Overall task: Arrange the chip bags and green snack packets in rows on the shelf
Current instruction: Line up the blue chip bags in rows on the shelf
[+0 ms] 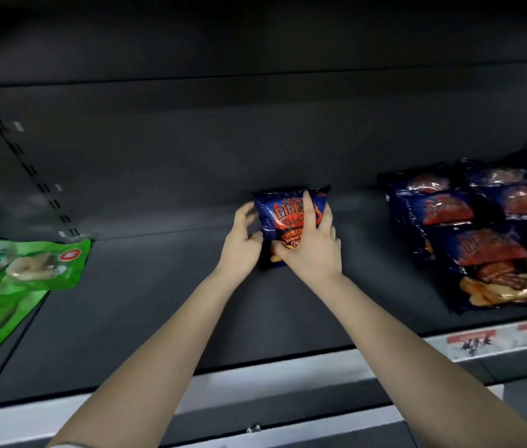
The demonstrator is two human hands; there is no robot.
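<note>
A dark blue chip bag (283, 218) with red lettering stands upright against the back wall of the shelf (146, 302), near its middle. My left hand (243, 240) holds the bag's left edge, thumb curled onto the front. My right hand (312, 244) lies over the bag's front with its fingers spread and its thumb round the lower edge. Several more blue chip bags (482, 240) lie in overlapping rows at the right end. Green snack packets (13, 273) lie flat at the left end.
The dark shelf has a grey back wall and a slotted upright (26, 163) at the left. A white price rail (469, 342) with red labels runs along the front edge. Another shelf board hangs overhead.
</note>
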